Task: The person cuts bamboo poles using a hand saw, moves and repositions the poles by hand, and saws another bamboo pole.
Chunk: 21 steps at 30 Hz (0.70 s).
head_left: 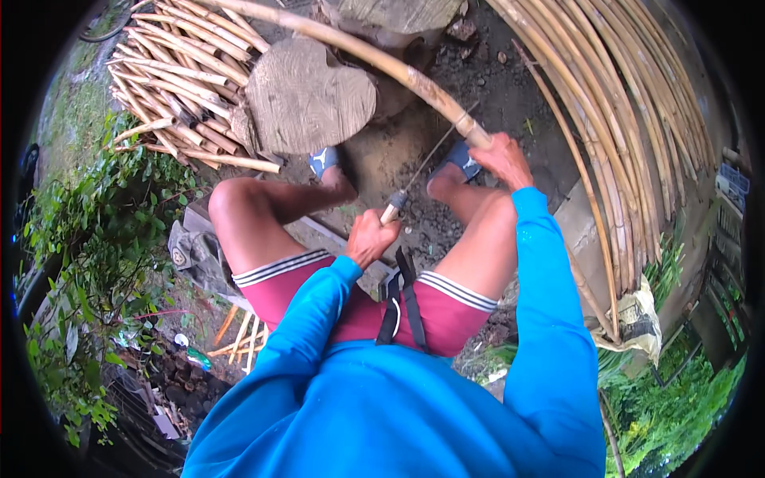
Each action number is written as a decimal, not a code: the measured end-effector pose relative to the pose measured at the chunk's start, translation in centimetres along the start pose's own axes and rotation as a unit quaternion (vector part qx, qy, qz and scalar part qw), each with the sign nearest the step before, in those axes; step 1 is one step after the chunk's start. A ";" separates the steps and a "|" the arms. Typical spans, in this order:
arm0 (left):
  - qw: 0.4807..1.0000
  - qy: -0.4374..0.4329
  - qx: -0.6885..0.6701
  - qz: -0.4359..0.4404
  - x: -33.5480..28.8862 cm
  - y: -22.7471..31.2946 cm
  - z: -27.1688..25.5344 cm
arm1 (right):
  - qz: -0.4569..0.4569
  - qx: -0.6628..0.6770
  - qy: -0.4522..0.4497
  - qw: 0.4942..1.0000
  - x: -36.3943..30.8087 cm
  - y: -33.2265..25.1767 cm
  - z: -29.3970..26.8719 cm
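Observation:
My left hand (371, 239) is wrapped round the pale handle of a long knife (391, 210), low between my knees. Its thin blade, seen nearly edge-on, runs up and right to a bamboo pole (406, 76) and crosses it close to the near end; whether it cuts in, I cannot tell. Above my right knee, my right hand (504, 162) is closed round that end of the pole. From there the pole slants away to the far left, passing over the gap between two wood stumps.
A flat-topped stump (307, 99) stands beyond my left knee, another stump (402, 12) behind it. Cut bamboo pieces (187, 76) lie piled at far left. Long bamboo poles (621, 103) lean along the right, near a pale sack (637, 323). Leafy plants (103, 263) grow at left.

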<state>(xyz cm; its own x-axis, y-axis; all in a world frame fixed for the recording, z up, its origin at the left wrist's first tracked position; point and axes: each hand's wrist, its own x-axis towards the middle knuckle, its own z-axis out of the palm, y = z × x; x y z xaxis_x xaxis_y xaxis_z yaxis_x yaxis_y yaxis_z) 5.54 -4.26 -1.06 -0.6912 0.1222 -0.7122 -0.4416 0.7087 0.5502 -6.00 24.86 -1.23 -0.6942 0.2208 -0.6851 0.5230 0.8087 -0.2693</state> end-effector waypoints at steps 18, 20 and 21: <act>0.987 0.017 -0.034 0.154 -4.0 2.7 -8.3 | -0.148 0.159 -0.057 0.974 -0.4 2.5 -0.4; 0.988 0.008 -0.039 0.151 -3.6 2.2 -8.1 | -0.086 0.339 -0.179 0.919 -0.7 3.6 -0.6; 0.988 0.003 -0.040 0.152 -3.4 2.1 -8.1 | -0.088 0.345 -0.174 0.918 -0.4 3.7 -0.6</act>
<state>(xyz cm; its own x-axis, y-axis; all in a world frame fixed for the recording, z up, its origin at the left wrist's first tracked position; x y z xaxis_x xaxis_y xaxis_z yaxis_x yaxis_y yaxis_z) 2.38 -8.83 6.05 -0.8020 0.3165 -0.5066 -0.2573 0.5823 0.7712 -4.10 28.04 -1.59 -0.6615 -0.1647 -0.7316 0.6892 0.2511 -0.6797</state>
